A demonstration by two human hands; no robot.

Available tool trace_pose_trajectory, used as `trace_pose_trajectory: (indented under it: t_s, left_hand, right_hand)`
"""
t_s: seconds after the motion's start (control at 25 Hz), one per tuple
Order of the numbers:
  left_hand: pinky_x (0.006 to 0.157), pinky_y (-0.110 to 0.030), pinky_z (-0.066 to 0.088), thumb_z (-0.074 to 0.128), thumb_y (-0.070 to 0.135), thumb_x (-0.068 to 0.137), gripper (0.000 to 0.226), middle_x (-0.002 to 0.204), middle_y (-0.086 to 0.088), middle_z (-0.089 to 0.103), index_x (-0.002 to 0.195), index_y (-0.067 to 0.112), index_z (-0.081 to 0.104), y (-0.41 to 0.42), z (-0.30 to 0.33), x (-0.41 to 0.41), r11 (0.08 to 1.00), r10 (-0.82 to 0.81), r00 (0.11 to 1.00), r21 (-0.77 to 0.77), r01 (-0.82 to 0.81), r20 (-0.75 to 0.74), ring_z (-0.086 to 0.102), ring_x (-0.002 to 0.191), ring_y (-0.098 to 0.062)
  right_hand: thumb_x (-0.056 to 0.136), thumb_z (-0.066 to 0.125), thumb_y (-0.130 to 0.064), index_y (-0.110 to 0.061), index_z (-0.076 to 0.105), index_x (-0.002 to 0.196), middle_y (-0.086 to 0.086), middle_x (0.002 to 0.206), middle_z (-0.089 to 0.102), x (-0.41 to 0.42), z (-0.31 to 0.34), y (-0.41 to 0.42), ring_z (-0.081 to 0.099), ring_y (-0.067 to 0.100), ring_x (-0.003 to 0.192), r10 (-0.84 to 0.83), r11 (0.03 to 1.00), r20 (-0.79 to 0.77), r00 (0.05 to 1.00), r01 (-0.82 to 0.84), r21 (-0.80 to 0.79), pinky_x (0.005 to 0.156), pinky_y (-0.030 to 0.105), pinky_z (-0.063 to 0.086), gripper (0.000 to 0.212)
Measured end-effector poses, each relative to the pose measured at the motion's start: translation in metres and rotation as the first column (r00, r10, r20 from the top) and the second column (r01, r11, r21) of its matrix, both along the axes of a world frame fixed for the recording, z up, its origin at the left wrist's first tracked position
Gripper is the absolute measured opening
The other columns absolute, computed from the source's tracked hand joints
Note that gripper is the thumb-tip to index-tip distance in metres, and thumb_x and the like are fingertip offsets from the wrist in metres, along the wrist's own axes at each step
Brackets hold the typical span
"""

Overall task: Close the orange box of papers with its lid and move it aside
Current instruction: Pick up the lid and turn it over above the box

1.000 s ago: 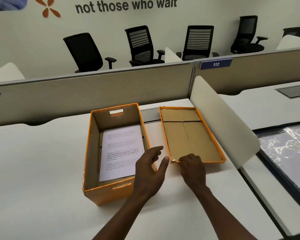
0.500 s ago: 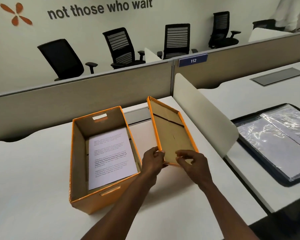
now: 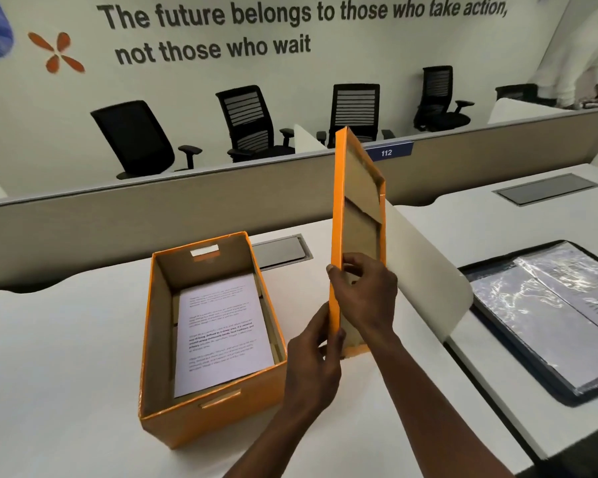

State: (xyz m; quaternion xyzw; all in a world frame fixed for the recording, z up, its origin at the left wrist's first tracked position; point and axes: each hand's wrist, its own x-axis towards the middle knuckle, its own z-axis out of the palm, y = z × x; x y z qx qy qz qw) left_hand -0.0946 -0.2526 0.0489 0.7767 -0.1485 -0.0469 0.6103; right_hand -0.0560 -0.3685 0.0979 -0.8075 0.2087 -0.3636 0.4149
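Observation:
An open orange box [image 3: 208,419] stands on the white desk [image 3: 49,374], with a printed sheet of paper [image 3: 221,336] lying inside it. Just right of the box, the orange lid [image 3: 339,208] stands almost upright on its short end, its brown cardboard inside facing right. My left hand [image 3: 311,367] grips the lid's lower left rim from the box side. My right hand [image 3: 366,298] holds the lid a little higher, fingers curled over its orange edge.
A curved white divider [image 3: 425,270] rises right behind the lid. Past it, a black folder with clear plastic sleeves [image 3: 546,312] lies on the neighbouring desk. A low beige partition [image 3: 118,222] runs across the back, with black office chairs beyond. A person in white stands far right.
The lid lay flat on the desk, then both hands took its near end and tipped it up. It has gone from tilted to nearly vertical and risen higher.

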Motion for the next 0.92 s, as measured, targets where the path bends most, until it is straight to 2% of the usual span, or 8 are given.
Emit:
trace_pose_trajectory:
  t_s: [0.12,0.28,0.4,0.48,0.6,0.72,0.84,0.92]
  left_hand:
    - [0.094,-0.009,0.05,0.069,0.027,0.094,0.053,0.124,0.042,0.053,0.132,0.054,0.043,0.012,0.015,-0.003,0.998,-0.065,0.997,-0.024,0.066,0.036,0.057,0.109,0.019]
    - [0.098,-0.016,0.053,0.073,0.058,0.082,0.064,0.137,0.038,0.057,0.142,0.048,0.052,0.042,0.036,0.012,0.965,-0.222,0.975,-0.139,0.222,0.017,0.059,0.127,0.008]
    - [0.095,-0.011,0.05,0.066,0.061,0.086,0.054,0.135,0.037,0.058,0.137,0.049,0.055,0.075,0.045,0.042,0.967,-0.143,0.988,-0.221,0.125,-0.067,0.054,0.137,0.001]
    - [0.109,-0.022,0.045,0.064,0.072,0.08,0.073,0.149,0.022,0.054,0.145,0.042,0.051,0.097,0.054,0.059,0.967,-0.12,0.985,-0.241,0.088,-0.12,0.048,0.143,-0.005]
    - [0.113,-0.041,0.046,0.067,0.086,0.062,0.1,0.149,0.014,0.058,0.149,0.041,0.047,0.126,0.066,0.073,0.951,-0.164,0.966,-0.292,0.101,-0.2,0.054,0.139,-0.01]
    - [0.108,-0.055,0.05,0.076,0.082,0.054,0.104,0.14,0.009,0.066,0.145,0.037,0.051,0.161,0.071,0.076,0.933,-0.142,0.957,-0.357,0.044,-0.252,0.062,0.13,-0.022]
    - [0.104,-0.054,0.053,0.08,0.079,0.052,0.096,0.136,0.012,0.069,0.137,0.044,0.053,0.205,0.061,0.069,0.937,-0.071,0.965,-0.348,-0.022,-0.252,0.066,0.126,-0.022]
    - [0.103,-0.051,0.055,0.073,0.085,0.054,0.102,0.141,0.013,0.064,0.144,0.046,0.045,0.236,0.047,0.058,0.956,-0.018,0.97,-0.289,-0.055,-0.244,0.065,0.126,-0.021]
  right_hand:
    - [0.088,0.075,-0.03,-0.016,0.073,0.112,-0.002,0.107,0.075,-0.017,0.017,0.008,0.069,0.007,0.088,-0.001,1.0,0.098,0.995,-0.001,0.027,0.083,0.035,0.06,0.028]
    - [0.09,0.072,-0.027,-0.017,0.069,0.117,-0.011,0.109,0.07,-0.051,0.059,0.02,0.067,-0.006,0.089,0.071,0.996,0.27,0.96,-0.081,0.027,0.076,0.006,0.051,0.029]
    - [0.09,0.07,-0.027,-0.033,0.065,0.114,-0.028,0.107,0.07,-0.085,0.093,0.035,0.07,-0.005,0.095,0.185,0.979,0.37,0.91,-0.204,0.013,0.079,0.008,0.053,0.025]
    - [0.088,0.067,-0.033,-0.044,0.066,0.108,-0.034,0.102,0.07,-0.102,0.111,0.049,0.07,-0.004,0.095,0.241,0.954,0.427,0.872,-0.294,0.063,0.072,0.007,0.052,0.023]
    - [0.082,0.061,-0.05,-0.05,0.069,0.103,-0.026,0.102,0.074,-0.113,0.125,0.06,0.073,0.005,0.091,0.269,0.911,0.451,0.851,-0.378,0.169,0.065,0.012,0.055,0.022]
    - [0.08,0.059,-0.054,-0.045,0.069,0.107,-0.017,0.105,0.076,-0.101,0.121,0.066,0.075,0.013,0.091,0.31,0.845,0.415,0.855,-0.448,0.292,0.068,0.026,0.062,0.03]
    - [0.081,0.06,-0.055,-0.04,0.054,0.128,-0.012,0.118,0.072,-0.08,0.109,0.077,0.073,0.01,0.098,0.339,0.84,0.378,0.861,-0.458,0.29,0.068,0.023,0.061,0.049]
    - [0.088,0.06,-0.045,-0.032,0.053,0.131,-0.009,0.122,0.07,-0.062,0.088,0.085,0.072,0.009,0.1,0.344,0.841,0.351,0.871,-0.452,0.298,0.069,0.021,0.061,0.045]
